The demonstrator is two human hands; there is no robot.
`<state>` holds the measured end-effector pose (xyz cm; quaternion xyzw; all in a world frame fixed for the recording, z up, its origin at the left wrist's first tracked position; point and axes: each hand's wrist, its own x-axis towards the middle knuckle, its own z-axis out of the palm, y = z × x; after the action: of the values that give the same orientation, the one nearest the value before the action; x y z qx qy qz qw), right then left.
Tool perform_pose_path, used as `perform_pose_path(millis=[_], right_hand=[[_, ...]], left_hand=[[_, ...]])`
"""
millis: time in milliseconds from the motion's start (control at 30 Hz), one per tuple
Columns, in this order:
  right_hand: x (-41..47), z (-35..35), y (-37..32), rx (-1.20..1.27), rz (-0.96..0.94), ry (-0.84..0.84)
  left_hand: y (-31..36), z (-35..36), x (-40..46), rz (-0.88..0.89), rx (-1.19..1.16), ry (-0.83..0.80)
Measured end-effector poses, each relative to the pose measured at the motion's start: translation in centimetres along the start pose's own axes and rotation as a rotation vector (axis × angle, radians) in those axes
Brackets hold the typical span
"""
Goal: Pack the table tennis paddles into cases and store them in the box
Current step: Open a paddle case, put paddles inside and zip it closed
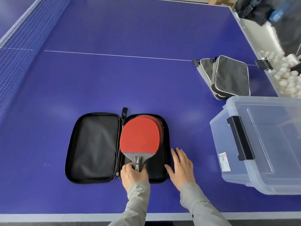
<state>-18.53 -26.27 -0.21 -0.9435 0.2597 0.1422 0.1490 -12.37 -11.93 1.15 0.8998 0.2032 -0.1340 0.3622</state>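
Observation:
A black zip case (pixel 94 147) lies spread open near the front of the blue table. A red-faced paddle (pixel 140 134) lies over its right half, on top of a second red paddle (pixel 158 121) whose edge shows behind. My left hand (pixel 134 174) grips the top paddle's handle at the case's lower edge. My right hand (pixel 181 165) lies flat with straight fingers on the table, touching the case's right rim. A clear plastic box (pixel 263 144) with a black latch stands to the right.
Two grey-and-black paddle cases (pixel 228 75) lie stacked beyond the box. The net (pixel 19 51) runs along the left. A bin of white balls (pixel 283 75) sits past the table's right edge. The table's white front edge (pixel 65 216) is close to me.

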Motion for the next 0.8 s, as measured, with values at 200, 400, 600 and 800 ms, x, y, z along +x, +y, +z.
perform_pose_path(millis=[200, 400, 600, 800], right_hand=[[0.0, 0.4, 0.1, -0.033, -0.004, 0.018], [0.0, 0.3, 0.0, 0.009, -0.002, 0.03], [1.1, -1.5, -1.5, 0.4, 0.004, 0.233], [4.3, -3.3, -4.3, 0.384, 0.002, 0.179]], left_hand=[[0.9, 1.6, -0.7, -0.043, -0.052, 0.015], [0.2, 2.4, -0.9, 0.018, -0.055, -0.085], [-0.6, -0.4, 1.3, 0.04, -0.433, -0.079], [1.1, -1.8, 7.2, 0.02, -0.487, -0.171]])
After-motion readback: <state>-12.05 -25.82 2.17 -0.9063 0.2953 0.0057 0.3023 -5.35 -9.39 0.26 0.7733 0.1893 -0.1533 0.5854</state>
